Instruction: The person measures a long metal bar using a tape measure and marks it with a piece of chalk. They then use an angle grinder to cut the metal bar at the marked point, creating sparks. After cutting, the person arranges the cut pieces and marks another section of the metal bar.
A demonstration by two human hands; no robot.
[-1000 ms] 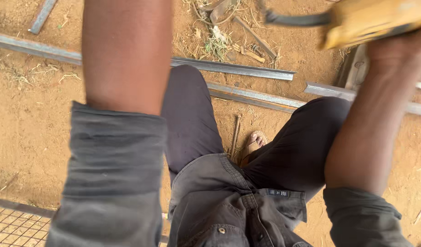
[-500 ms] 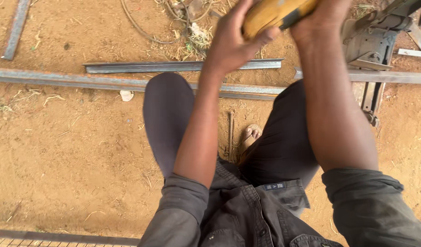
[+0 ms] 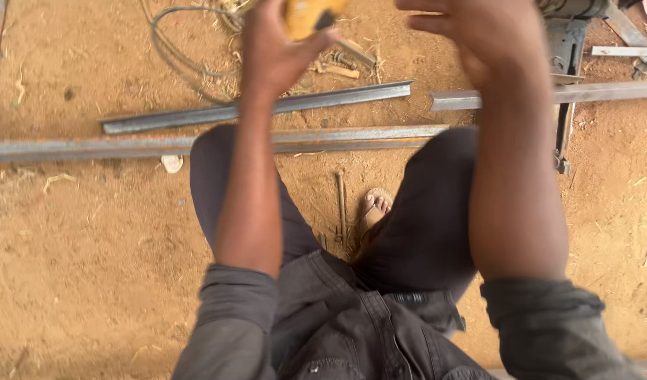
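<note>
My left hand (image 3: 270, 49) is raised at the top middle of the head view, fingers closed around a yellow tool (image 3: 311, 15) that is cut off by the frame's top edge. To its right, my right hand (image 3: 478, 32) is raised too, fingers curled loosely with nothing in them, a small gap from the yellow tool. Below both arms are my dark trousers and one sandalled foot (image 3: 375, 207) on the red dirt.
Long grey steel bars (image 3: 256, 110) lie across the dirt ground (image 3: 91, 267) beyond my knees, another bar (image 3: 548, 93) at the right. A grey cable (image 3: 175, 42) loops at upper left. A metal machine part (image 3: 568, 49) stands at upper right.
The yellow tool has passed from my right hand to my left. Both arms have shifted and the camera view has swung, showing more bars and the cable.
</note>
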